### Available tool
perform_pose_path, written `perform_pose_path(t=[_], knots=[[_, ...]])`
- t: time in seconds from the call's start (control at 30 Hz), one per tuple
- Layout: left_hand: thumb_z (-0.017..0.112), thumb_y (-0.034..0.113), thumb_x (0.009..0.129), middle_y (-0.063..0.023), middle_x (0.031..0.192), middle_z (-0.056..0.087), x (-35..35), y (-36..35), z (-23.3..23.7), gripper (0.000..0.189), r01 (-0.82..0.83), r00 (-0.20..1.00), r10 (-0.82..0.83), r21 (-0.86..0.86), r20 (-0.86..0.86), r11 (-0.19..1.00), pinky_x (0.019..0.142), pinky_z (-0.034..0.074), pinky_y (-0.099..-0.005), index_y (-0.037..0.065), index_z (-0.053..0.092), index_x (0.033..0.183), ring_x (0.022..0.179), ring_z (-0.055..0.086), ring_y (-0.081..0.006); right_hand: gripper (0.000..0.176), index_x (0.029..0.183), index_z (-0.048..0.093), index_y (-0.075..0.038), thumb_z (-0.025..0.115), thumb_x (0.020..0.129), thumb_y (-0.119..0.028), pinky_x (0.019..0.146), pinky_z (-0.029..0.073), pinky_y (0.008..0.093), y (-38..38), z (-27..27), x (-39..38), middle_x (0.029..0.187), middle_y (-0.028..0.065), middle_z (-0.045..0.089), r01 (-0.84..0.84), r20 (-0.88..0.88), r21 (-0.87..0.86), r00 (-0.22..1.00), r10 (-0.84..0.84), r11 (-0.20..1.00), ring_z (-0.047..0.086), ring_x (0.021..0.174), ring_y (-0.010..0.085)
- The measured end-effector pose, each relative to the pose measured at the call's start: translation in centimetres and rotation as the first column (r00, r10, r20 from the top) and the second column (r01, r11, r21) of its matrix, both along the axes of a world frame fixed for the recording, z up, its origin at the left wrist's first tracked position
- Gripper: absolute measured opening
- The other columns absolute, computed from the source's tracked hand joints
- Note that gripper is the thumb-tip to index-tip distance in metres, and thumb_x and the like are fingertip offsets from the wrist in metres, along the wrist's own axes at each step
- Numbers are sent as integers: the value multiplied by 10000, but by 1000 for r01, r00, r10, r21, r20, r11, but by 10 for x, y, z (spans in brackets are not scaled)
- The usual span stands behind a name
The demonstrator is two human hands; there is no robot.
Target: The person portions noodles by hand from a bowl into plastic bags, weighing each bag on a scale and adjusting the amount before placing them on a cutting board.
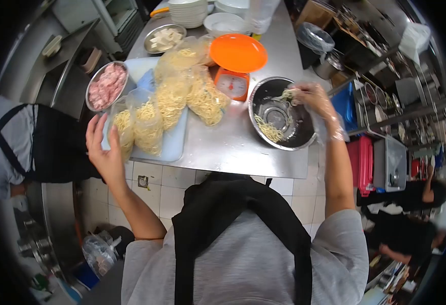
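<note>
My right hand [312,99], in a clear plastic glove, pinches a few strands of noodles [287,94] over the far right side of a deep steel bowl [306,141]. A clump of noodles [268,129] lies at the bowl's near left side. My left hand [106,152] is bare, its fingers spread beside the leftmost bag of noodles [124,126]. Several more clear bags of noodles [171,101] are grouped on a pale blue cutting board [174,147]. Left of the bowl stands an orange kitchen scale [232,85] with an orange plate [238,52] on top.
A steel container of raw minced meat [107,86] sits at the table's left edge. Behind are a bowl of pale cubes [165,39] and stacked white plates [188,12]. A person in a black apron [55,142] stands at left; other people are at right, near a red bin [360,162].
</note>
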State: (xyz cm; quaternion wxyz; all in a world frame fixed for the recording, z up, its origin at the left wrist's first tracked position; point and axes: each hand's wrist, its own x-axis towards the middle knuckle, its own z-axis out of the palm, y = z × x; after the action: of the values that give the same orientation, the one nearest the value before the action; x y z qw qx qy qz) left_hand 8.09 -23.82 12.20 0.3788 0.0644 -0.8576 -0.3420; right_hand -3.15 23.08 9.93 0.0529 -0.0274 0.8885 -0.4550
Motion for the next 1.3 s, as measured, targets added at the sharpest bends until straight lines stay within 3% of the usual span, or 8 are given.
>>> perform_pose_path(t=[0.23, 0.37, 0.5, 0.73, 0.83, 0.93, 1.03, 1.3], knots=[[571, 192, 846, -118, 1117, 557, -85, 56, 19, 274, 448, 882, -460, 123, 102, 886, 812, 423, -278, 50, 618, 1076, 963, 545, -215, 244, 984, 608, 35, 605, 764, -72, 719, 488, 246, -30, 86, 16, 902, 101, 644, 103, -100, -302, 985, -139, 948, 613, 789, 142], [622, 219, 775, -229, 1129, 517, -157, 73, -19, 364, 313, 780, -174, -133, 601, 941, 826, 425, -339, -10, 607, 1058, 914, 543, -337, 258, 979, 614, 21, 613, 754, -107, 790, 456, 259, -95, 131, 22, 927, 93, 635, -107, -277, -441, 961, -22, 891, 593, 848, 146], [631, 138, 689, -241, 1184, 489, -146, 52, -42, 453, 321, 806, -229, -76, 546, 944, 761, 454, -341, -81, 564, 1080, 819, 580, -296, 268, 932, 641, 7, 654, 711, -144, 790, 441, 255, -164, 123, 1, 857, 82, 631, -284, -324, -544, 939, 114, 790, 590, 824, 139], [608, 5, 610, -181, 1288, 443, -108, 40, -39, 681, 362, 853, -428, 254, 298, 897, 587, 449, -229, -95, 400, 1250, 597, 493, -87, 360, 1113, 611, -140, 595, 754, -121, 815, 466, 298, -274, 53, -62, 1018, 85, 621, -566, 59, 388, 803, 593, 727, 597, 928, 185], [605, -15, 616, -149, 1231, 481, -99, 39, -30, 706, 358, 855, -446, 319, 266, 877, 561, 426, -207, -96, 364, 1275, 581, 457, -53, 360, 1150, 588, -161, 575, 791, -135, 780, 487, 298, -280, 55, -66, 1030, 99, 617, -558, -106, 591, 663, 741, 583, 610, 919, 177], [597, -25, 626, -91, 1029, 560, -98, 37, -27, 697, 364, 847, -461, 342, 267, 866, 539, 403, -195, -95, 362, 1279, 578, 441, -38, 319, 1145, 572, -88, 567, 841, -182, 687, 506, 290, -235, 82, -53, 936, 89, 629, -528, 38, -208, 837, 546, 824, 608, 730, 135], [581, -34, 638, 9, 742, 532, -103, 39, -38, 676, 415, 815, -529, 397, 239, 819, 523, 374, -178, -83, 375, 1280, 579, 421, -30, 286, 1073, 602, -53, 591, 829, -202, 673, 503, 286, -169, 93, -42, 902, 87, 632, -415, -2, -135, 908, 418, 900, 587, 693, 126], [604, 63, 674, -220, 1313, 367, -103, 61, -35, 569, 331, 851, -374, 175, 369, 927, 755, 453, -278, -8, 482, 1226, 820, 553, -185, 751, 1257, 443, -139, 752, 631, -418, 965, 368, 400, -53, -35, 19, 1226, 198, 481, -367, 425, 578, 898, 114, 729, 458, 1144, 323]])
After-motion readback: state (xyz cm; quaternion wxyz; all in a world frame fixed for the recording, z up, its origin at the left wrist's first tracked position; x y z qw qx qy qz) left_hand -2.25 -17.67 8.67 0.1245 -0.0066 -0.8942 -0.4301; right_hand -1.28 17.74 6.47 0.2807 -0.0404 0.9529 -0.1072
